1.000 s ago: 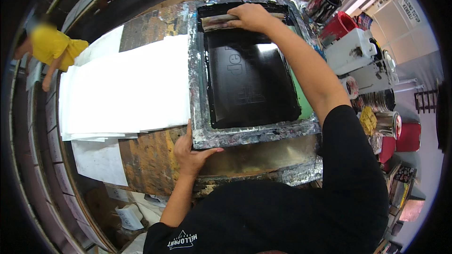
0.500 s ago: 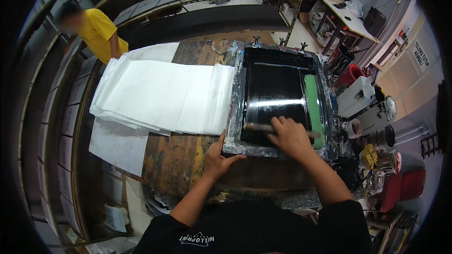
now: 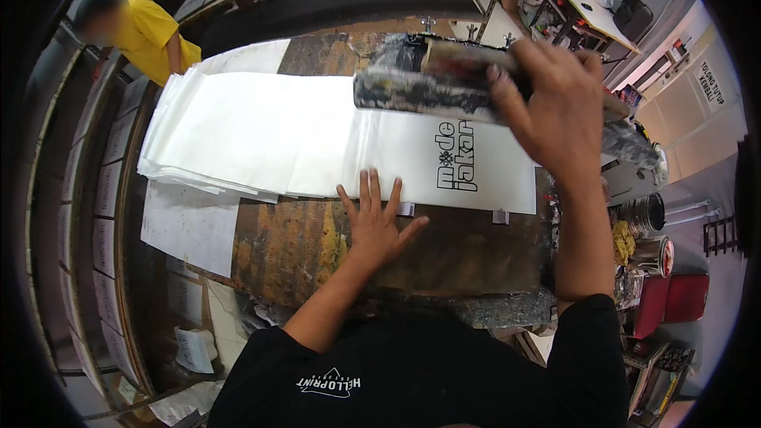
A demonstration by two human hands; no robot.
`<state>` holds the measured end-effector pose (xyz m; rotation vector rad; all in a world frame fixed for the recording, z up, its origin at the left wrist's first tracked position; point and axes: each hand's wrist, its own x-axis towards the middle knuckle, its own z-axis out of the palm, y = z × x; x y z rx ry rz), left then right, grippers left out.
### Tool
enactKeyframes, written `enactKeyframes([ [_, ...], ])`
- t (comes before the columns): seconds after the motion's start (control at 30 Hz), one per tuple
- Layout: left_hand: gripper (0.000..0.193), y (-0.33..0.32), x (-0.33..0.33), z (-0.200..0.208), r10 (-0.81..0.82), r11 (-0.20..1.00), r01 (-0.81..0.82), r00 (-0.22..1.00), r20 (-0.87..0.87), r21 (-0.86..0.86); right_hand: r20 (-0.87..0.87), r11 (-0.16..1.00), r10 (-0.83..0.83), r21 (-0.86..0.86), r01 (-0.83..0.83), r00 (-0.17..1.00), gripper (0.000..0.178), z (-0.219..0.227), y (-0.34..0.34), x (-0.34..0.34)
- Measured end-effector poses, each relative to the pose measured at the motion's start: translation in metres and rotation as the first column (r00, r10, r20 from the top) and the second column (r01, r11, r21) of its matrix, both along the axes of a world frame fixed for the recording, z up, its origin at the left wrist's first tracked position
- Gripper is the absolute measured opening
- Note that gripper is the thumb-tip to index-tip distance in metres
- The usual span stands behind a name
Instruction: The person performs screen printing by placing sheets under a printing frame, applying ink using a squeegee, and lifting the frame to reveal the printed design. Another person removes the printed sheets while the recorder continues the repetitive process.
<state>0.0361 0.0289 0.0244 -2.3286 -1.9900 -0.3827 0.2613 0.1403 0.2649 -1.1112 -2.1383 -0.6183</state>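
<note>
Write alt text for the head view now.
A right hand grips a tilted-up printing frame above a white sheet bearing black lettering; the left hand is spread at the sheets' near edge. White sheets are stacked to the left on a stained table, near a person in yellow.

White sheets (image 3: 246,131) look thin, smooth and matt, like paper or fine fabric; the tabletop (image 3: 289,238) looks like worn wood, stained and rough; the frame (image 3: 408,95) is caked with paint, its surface uneven; the can (image 3: 652,257) is shiny metal; the yellow rag (image 3: 623,242) looks like crumpled cloth; the black shirt (image 3: 444,361) is matt cloth.
</note>
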Motion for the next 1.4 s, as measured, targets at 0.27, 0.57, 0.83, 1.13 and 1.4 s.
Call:
enactKeyframes([
  [0.27,0.099,0.052,0.027,0.051,-0.107,0.989,0.058,0.910,0.400,0.134,0.010,0.997,-0.038,-0.073,0.038,0.999,0.047,0.035,0.044,0.007],
  [0.57,0.062,0.023,-0.107,0.041,0.227,0.920,-0.331,0.887,0.403,0.209,-0.088,0.951,-0.084,-0.305,0.054,0.993,0.052,0.046,0.016,-0.020],
  [0.83,0.055,0.046,-0.022,0.030,-0.093,0.995,0.103,0.869,0.485,0.007,0.101,0.946,-0.102,-0.299,0.128,0.990,0.058,0.044,0.026,-0.001],
  [1.13,0.062,0.078,0.153,-0.083,-0.269,0.963,0.267,0.959,0.093,0.031,0.036,0.965,0.007,-0.263,0.003,0.999,0.069,0.042,0.019,0.000],
  [1.4,0.056,0.070,0.152,-0.072,-0.301,0.950,0.287,0.947,0.113,0.124,-0.036,0.938,0.100,-0.329,-0.107,0.994,0.072,0.057,0.028,0.004],
])
